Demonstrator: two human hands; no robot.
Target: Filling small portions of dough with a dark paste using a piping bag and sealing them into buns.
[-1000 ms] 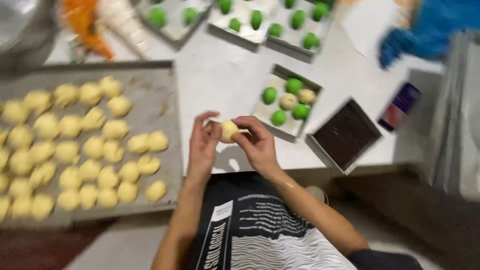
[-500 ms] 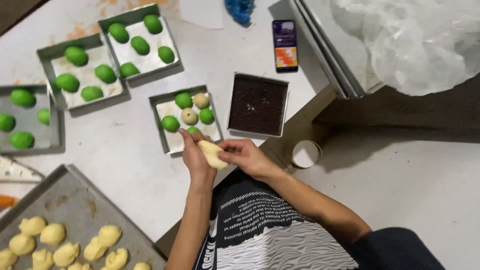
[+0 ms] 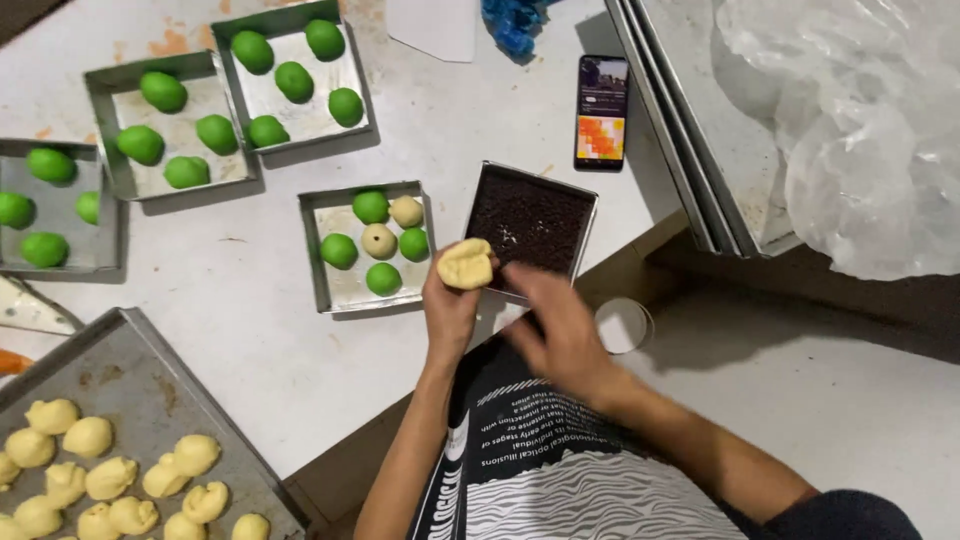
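My left hand (image 3: 450,305) holds a pale yellow dough piece (image 3: 466,264) above the table's front edge. My right hand (image 3: 558,328) is just right of it, fingers spread and blurred, holding nothing. Right behind the dough stands a square tin of dark brown crumbs (image 3: 530,222). To its left a small square tin (image 3: 335,282) holds green balls and two beige ones.
Three more tins of green balls (image 3: 292,80) stand at the back left. A large baking tray (image 3: 130,370) with several yellow dough pieces lies at the lower left. A phone (image 3: 602,112), stacked trays under clear plastic (image 3: 850,130) and a white cup (image 3: 622,325) are on the right.
The view swung right, away from the baking tray. My right hand has let go of the dough and pulled back; the left hand now holds it alone.
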